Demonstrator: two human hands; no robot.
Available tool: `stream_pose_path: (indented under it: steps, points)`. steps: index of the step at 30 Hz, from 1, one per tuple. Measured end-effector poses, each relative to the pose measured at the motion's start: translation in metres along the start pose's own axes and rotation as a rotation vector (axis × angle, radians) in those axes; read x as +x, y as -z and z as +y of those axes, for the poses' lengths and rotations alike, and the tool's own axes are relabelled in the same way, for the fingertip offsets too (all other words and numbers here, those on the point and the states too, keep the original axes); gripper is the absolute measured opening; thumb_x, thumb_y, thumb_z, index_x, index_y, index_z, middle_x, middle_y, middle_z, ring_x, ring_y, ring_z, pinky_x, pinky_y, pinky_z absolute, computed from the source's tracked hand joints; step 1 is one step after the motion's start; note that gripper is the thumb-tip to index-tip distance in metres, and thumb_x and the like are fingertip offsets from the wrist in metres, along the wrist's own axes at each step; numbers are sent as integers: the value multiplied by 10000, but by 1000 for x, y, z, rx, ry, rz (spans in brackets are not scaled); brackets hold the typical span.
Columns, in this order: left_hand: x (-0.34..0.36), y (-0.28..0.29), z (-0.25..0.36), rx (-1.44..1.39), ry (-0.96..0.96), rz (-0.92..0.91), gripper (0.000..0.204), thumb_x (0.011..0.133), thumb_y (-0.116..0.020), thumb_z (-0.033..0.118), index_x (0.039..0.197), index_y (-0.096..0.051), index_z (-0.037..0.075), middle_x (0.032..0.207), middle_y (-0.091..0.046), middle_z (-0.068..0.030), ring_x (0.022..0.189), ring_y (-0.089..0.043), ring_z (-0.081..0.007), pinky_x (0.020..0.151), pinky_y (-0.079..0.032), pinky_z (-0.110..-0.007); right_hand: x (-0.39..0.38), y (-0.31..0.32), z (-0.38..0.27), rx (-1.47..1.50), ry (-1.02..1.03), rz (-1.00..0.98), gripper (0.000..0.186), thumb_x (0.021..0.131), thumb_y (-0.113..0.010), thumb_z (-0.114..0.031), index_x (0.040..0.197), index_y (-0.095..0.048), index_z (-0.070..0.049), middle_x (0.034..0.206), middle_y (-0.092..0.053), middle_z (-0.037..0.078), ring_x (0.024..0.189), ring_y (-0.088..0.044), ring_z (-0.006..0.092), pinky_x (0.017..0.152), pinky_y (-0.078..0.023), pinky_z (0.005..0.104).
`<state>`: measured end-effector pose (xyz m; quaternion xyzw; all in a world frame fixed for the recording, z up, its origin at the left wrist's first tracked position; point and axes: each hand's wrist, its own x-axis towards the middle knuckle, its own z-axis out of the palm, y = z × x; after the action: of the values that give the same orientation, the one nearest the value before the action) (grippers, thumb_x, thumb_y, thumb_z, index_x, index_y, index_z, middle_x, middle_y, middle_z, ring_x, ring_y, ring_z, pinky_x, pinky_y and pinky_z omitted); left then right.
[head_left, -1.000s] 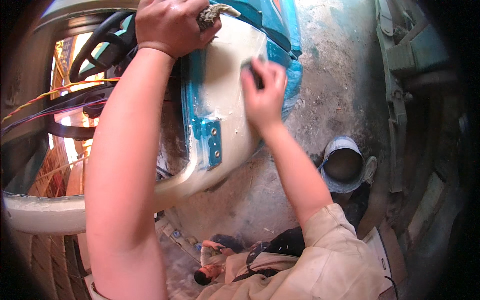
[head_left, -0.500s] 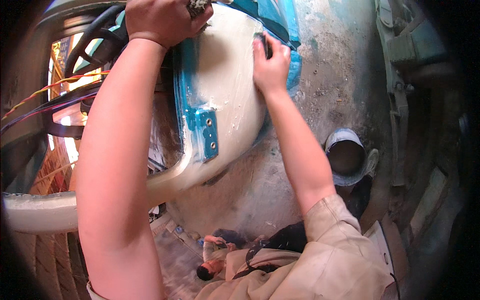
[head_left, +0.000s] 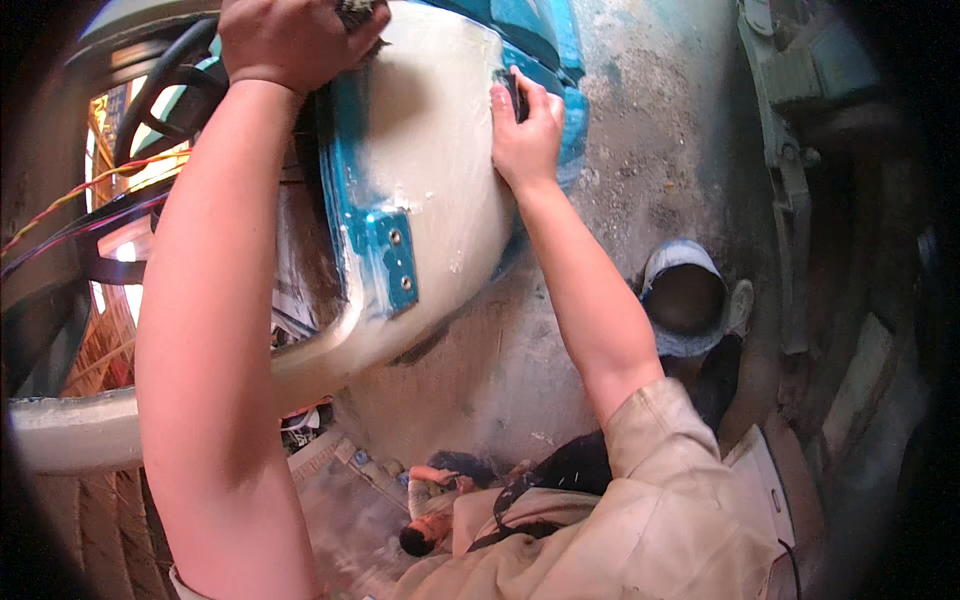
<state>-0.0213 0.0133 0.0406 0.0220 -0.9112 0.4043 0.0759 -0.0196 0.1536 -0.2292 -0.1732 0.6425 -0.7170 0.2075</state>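
Observation:
A vehicle body panel [head_left: 430,170], coated cream over blue paint, curves down in front of me. My right hand [head_left: 528,130] is closed around a small dark block [head_left: 518,97] and holds it against the panel's right edge. At the upper left, my left hand [head_left: 290,45] is closed on a grey, rough-looking wad [head_left: 358,12], partly hidden by the fingers. That hand is beside the panel's top left. A blue hinge plate [head_left: 400,260] with two round bolt holes is set in the panel's lower left edge.
Loose coloured wires [head_left: 90,200] and a steering wheel [head_left: 165,90] are at the left in the door opening. A bucket [head_left: 685,300] stands on the dusty floor at right. Another person [head_left: 440,510] is low down near the bottom. Metal parts [head_left: 790,180] line the right side.
The panel and both hands sit slightly farther left in the picture. My right hand stays at the panel's edge with the dark block, and both grips look the same.

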Motion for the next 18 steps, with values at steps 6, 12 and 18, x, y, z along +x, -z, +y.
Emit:
stream_pose_path:
  steps: [6, 12, 18]
  points:
    - [-20, -5, -9, 46, -3, -106, 235, 842, -781, 473, 912, -735, 254, 914, -710, 45, 896, -706, -214, 839, -515, -390, -134, 43, -32, -22, 166, -94, 481, 934, -812, -314, 1359, -690, -122, 1297, -583, 206, 1218, -540, 390, 1096, -411, 534]
    - [-9, -8, -5, 37, 10, -74, 212, 838, -779, 442, 901, -733, 245, 895, -699, 40, 906, -700, -208, 822, -511, -390, -42, 9, 5, 8, 31, -28, 453, 973, -777, -311, 1360, -675, -97, 1272, -593, 200, 1179, -537, 379, 1083, -419, 496]
    - [-18, -8, -13, 76, 6, -158, 230, 876, -760, 473, 956, -738, 259, 927, -706, 47, 938, -706, -215, 840, -513, -398, -136, 41, -29, -46, 56, -131, 561, 980, -756, -327, 1464, -647, -66, 1354, -544, 239, 1271, -500, 399, 1152, -357, 518]
